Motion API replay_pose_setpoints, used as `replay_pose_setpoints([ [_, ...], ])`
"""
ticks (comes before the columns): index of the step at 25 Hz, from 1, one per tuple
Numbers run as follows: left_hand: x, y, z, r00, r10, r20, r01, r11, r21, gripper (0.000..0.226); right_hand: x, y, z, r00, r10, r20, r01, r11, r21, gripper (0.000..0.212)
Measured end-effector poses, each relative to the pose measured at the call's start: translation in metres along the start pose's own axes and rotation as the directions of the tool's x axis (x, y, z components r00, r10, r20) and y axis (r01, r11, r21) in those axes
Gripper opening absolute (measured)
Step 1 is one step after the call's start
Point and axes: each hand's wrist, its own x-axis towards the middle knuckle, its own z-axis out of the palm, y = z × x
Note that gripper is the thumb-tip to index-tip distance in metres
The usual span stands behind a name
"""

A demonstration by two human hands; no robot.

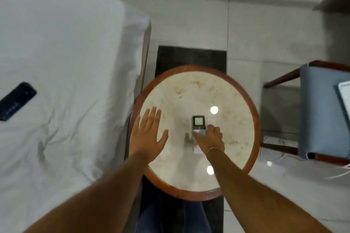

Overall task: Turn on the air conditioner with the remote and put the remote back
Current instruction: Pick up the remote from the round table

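Note:
A small white air-conditioner remote (198, 123) with a screen at its far end lies on the round stone-topped table (227, 89). My right hand (210, 140) covers the remote's near half, with thumb and fingers curled around its sides. My left hand (148, 134) hovers flat over the table's left edge, fingers spread and holding nothing. The air conditioner itself is out of view.
A bed with a white sheet (66, 62) fills the left side, and a black remote (16, 101) lies on it. A wooden chair with a blue-grey seat (320, 111) stands at the right, papers on it. White cables (341, 168) trail on the tiled floor.

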Motion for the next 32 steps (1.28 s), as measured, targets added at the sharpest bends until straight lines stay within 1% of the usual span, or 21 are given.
replay_pose_setpoints([
  [2, 0.001, -0.002, 0.018, 0.998, -0.037, 0.043, 0.037, 0.999, 0.013, 0.076, 0.008, 0.002, 0.018, 0.993, 0.095, -0.064, -0.087, 0.989, 0.121, 0.075],
  [3, -0.001, -0.003, 0.026, 0.997, -0.058, 0.058, 0.057, 0.998, 0.029, 0.077, 0.011, 0.004, 0.025, 0.99, 0.103, -0.095, -0.085, 0.98, 0.178, 0.072],
  [5, -0.003, -0.002, 0.035, 0.995, -0.069, 0.067, 0.067, 0.997, 0.029, 0.078, 0.011, 0.0, 0.03, 0.989, 0.105, -0.109, -0.079, 0.972, 0.22, 0.067],
  [8, 0.003, 0.001, 0.028, 0.995, -0.07, 0.068, 0.068, 0.997, 0.03, 0.078, 0.012, -0.008, 0.023, 0.993, 0.091, -0.074, -0.075, 0.978, 0.197, 0.067],
  [9, 0.006, 0.004, 0.021, 0.995, -0.076, 0.058, 0.075, 0.997, 0.032, 0.078, 0.012, -0.011, 0.018, 0.994, 0.09, -0.054, -0.077, 0.973, 0.218, 0.066],
  [13, 0.013, 0.013, -0.012, 0.994, -0.11, -0.011, 0.11, 0.994, 0.004, 0.076, 0.003, -0.023, -0.011, 0.996, 0.088, 0.03, -0.092, 0.912, 0.399, 0.06],
  [14, 0.013, 0.014, -0.022, 0.993, -0.117, -0.029, 0.117, 0.993, 0.019, 0.077, -0.001, -0.028, -0.022, 0.995, 0.087, 0.056, -0.103, 0.889, 0.446, 0.056],
  [16, 0.019, 0.017, -0.05, 0.99, -0.123, -0.07, 0.126, 0.991, 0.04, 0.078, -0.01, -0.043, -0.05, 0.991, 0.058, 0.117, -0.115, 0.81, 0.575, 0.048],
  [17, 0.024, 0.02, -0.069, 0.988, -0.113, -0.102, 0.118, 0.992, 0.048, 0.079, -0.013, -0.052, -0.065, 0.99, 0.031, 0.14, -0.114, 0.761, 0.639, 0.046],
  [18, 0.029, 0.023, -0.088, 0.988, -0.098, -0.122, 0.105, 0.993, 0.049, 0.079, -0.02, -0.064, -0.082, 0.986, 0.01, 0.168, -0.122, 0.731, 0.672, 0.047],
  [19, 0.035, 0.026, -0.111, 0.985, -0.083, -0.149, 0.092, 0.994, 0.054, 0.079, -0.027, -0.076, -0.1, 0.987, -0.018, 0.159, -0.098, 0.715, 0.692, 0.052],
  [21, 0.049, 0.032, -0.165, 0.974, -0.056, -0.22, 0.069, 0.996, 0.052, 0.08, -0.024, -0.095, -0.131, 0.991, -0.057, 0.122, -0.049, 0.694, 0.718, 0.073],
  [22, 0.056, 0.036, -0.193, 0.964, -0.046, -0.262, 0.062, 0.997, 0.055, 0.08, -0.029, -0.109, -0.154, 0.991, -0.087, 0.102, -0.019, 0.66, 0.751, 0.078],
  [23, 0.061, 0.04, -0.224, 0.951, -0.032, -0.308, 0.058, 0.995, 0.076, 0.08, -0.042, -0.128, -0.185, 0.99, -0.112, 0.089, -0.002, 0.609, 0.793, 0.074],
  [25, 0.07, 0.048, -0.282, 0.923, -0.008, -0.385, 0.06, 0.991, 0.122, 0.078, -0.093, -0.167, -0.257, 0.982, -0.184, 0.031, 0.072, 0.528, 0.846, 0.046],
  [26, 0.073, 0.053, -0.31, 0.908, 0.005, -0.419, 0.057, 0.989, 0.135, 0.078, -0.111, -0.181, -0.286, 0.975, -0.222, 0.004, 0.114, 0.516, 0.849, 0.036],
  [28, 0.08, 0.064, -0.368, 0.86, 0.048, -0.509, 0.028, 0.99, 0.14, 0.077, -0.14, -0.208, -0.336, 0.952, -0.3, -0.063, 0.212, 0.496, 0.842, 0.032],
  [30, 0.082, 0.071, -0.432, 0.779, 0.103, -0.619, -0.015, 0.989, 0.146, 0.077, -0.174, -0.24, -0.387, 0.917, -0.371, -0.144, 0.318, 0.466, 0.826, 0.033],
  [32, 0.087, 0.078, -0.49, 0.71, 0.148, -0.688, -0.036, 0.984, 0.175, 0.077, -0.206, -0.268, -0.431, 0.877, -0.431, -0.213, 0.407, 0.431, 0.805, 0.031],
])
